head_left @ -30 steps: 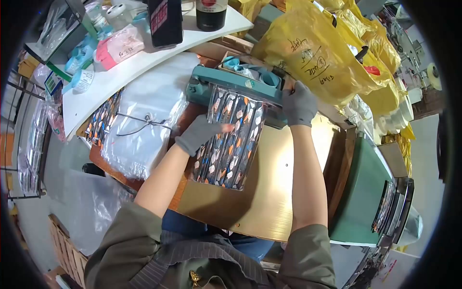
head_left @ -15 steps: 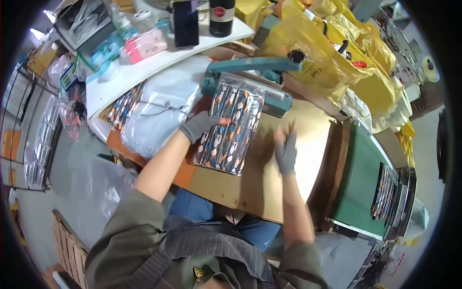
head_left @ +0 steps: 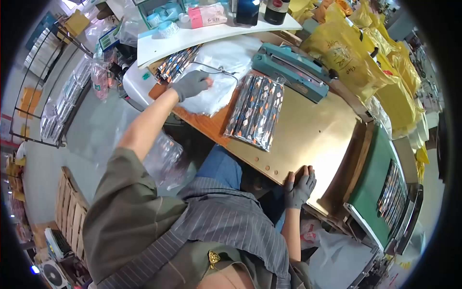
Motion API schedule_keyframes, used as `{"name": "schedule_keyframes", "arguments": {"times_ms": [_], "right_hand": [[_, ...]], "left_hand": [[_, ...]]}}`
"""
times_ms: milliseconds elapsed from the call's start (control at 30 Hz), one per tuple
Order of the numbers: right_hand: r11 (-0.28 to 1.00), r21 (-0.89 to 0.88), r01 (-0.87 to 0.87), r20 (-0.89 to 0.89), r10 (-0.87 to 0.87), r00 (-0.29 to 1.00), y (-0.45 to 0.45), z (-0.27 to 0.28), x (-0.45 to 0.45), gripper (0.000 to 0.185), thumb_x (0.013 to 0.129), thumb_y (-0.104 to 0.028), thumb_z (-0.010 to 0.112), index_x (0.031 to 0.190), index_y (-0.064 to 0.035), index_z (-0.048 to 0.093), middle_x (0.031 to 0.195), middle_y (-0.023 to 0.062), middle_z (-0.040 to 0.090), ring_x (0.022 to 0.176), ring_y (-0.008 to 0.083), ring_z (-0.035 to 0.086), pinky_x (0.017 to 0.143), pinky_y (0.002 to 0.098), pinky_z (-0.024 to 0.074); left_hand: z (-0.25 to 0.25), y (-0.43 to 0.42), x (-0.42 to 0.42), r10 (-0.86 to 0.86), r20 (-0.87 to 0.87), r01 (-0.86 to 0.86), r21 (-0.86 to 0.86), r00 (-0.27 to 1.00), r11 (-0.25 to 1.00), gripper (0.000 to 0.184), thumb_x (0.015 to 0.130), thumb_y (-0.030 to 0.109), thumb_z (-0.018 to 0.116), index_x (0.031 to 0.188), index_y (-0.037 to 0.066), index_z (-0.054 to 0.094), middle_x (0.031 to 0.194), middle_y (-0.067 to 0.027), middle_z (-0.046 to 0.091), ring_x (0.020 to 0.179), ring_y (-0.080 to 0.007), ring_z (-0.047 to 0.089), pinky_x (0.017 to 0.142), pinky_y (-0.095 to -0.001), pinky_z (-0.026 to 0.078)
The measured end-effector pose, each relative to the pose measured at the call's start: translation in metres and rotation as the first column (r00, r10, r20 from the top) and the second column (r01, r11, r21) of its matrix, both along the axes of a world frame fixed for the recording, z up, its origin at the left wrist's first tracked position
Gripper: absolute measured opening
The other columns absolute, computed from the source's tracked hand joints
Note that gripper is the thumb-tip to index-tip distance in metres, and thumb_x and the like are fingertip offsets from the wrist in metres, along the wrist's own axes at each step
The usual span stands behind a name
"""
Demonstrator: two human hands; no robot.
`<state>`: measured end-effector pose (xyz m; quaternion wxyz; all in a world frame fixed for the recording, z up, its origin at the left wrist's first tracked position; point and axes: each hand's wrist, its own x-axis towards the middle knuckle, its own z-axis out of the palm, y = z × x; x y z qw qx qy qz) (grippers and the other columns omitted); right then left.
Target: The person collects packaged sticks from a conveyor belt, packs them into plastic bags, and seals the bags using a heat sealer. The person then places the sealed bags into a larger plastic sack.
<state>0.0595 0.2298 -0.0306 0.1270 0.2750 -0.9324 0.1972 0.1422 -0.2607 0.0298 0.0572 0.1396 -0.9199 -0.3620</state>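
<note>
My left hand (head_left: 192, 85), in a grey fingerless glove, is over the stack of clear plastic bags (head_left: 211, 98). Its fingers are curled together, and whether a bag is pinched in them is not visible. A clear packet of dark strips with orange, white and blue diamond shapes (head_left: 255, 113) lies flat on the work surface, untouched by either hand. My right hand (head_left: 299, 189), gloved the same way, rests on the front edge of the tan board (head_left: 308, 139) with fingers extended. Behind the packet stands a teal bar-type bag sealer (head_left: 291, 72).
Loose patterned strips (head_left: 175, 65) lie beside the bags, below a white shelf (head_left: 216, 31) holding a dark bottle (head_left: 276, 10) and a pink packet (head_left: 207, 16). To the right, a green conveyor belt (head_left: 370, 188) carries more patterned strips (head_left: 391, 197). Yellow bags (head_left: 344, 53) crowd the back right.
My left hand has let go of the patterned packet and moved left to the clear bags. My right hand has come down onto the board's front edge. The view has shifted.
</note>
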Motion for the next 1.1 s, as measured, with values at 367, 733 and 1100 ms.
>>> {"name": "schedule_keyframes", "arguments": {"times_ms": [367,733,1100], "right_hand": [[0.584,-0.802,0.125,0.547,0.633,0.548,-0.122,0.114,0.004,0.027,0.08,-0.027,0.07,0.09,-0.003,0.063,0.076,0.0017,0.061,0.067,0.0095,0.054,0.06,0.0281,0.0445],[0.704,-0.71,0.04,0.531,0.496,0.687,-0.013,0.062,-0.042,0.063,0.075,-0.049,0.068,0.109,0.0036,0.058,0.101,0.0197,0.062,0.1,0.0282,0.059,0.088,0.0417,0.0466],[0.977,-0.178,0.114,0.084,-0.101,0.991,0.032,-0.018,-0.013,0.078,0.076,-0.05,0.058,0.131,0.0032,0.042,0.141,0.0255,0.035,0.135,0.0382,0.029,0.112,0.0493,0.0188]], "left_hand": [[0.039,0.242,0.003,0.13,-0.459,0.12,0.477,0.879,0.871,0.022,0.095,0.016,0.046,0.101,0.001,0.06,0.092,-0.0084,0.062,0.084,-0.0129,0.057,0.074,-0.0275,0.047],[0.08,0.236,-0.022,-0.163,-0.534,0.49,0.836,0.83,-0.247,0.063,0.095,0.034,0.05,0.145,0.006,0.024,0.124,-0.0099,0.055,0.109,-0.0185,0.054,0.088,-0.0334,0.049],[-0.099,0.285,-0.163,-0.116,-0.169,0.064,-0.287,0.979,0.956,0.06,0.092,0.043,0.05,0.125,-0.007,0.047,0.13,-0.026,0.048,0.123,-0.0362,0.043,0.103,-0.0389,0.034]]}}
